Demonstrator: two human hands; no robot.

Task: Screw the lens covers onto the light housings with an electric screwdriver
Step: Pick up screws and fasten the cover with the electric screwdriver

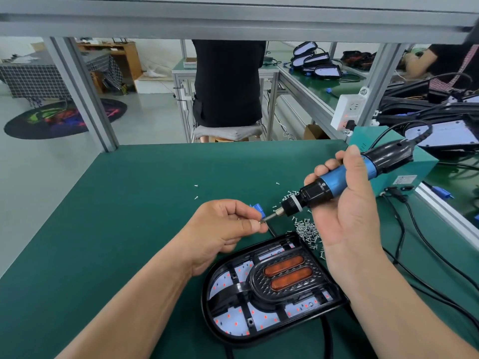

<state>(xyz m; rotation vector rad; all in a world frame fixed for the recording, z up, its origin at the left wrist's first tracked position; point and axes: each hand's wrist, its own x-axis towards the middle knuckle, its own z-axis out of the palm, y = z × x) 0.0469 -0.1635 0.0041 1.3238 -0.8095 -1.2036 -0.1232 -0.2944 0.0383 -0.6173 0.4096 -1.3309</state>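
You've got loads of open green mat (108,224) to the left and across the back, so that's the easy way in. The near middle is taken up by the light housing (269,288), with the screw pile (307,229) just behind it. The right side's tight: teal box (404,172) at the back corner, black cables (402,229) trailing toward you. Above the housing's far end, your left hand (225,229) pinches a screw (262,222) at the tip of the electric screwdriver (334,181) gripped in your right hand (347,211).
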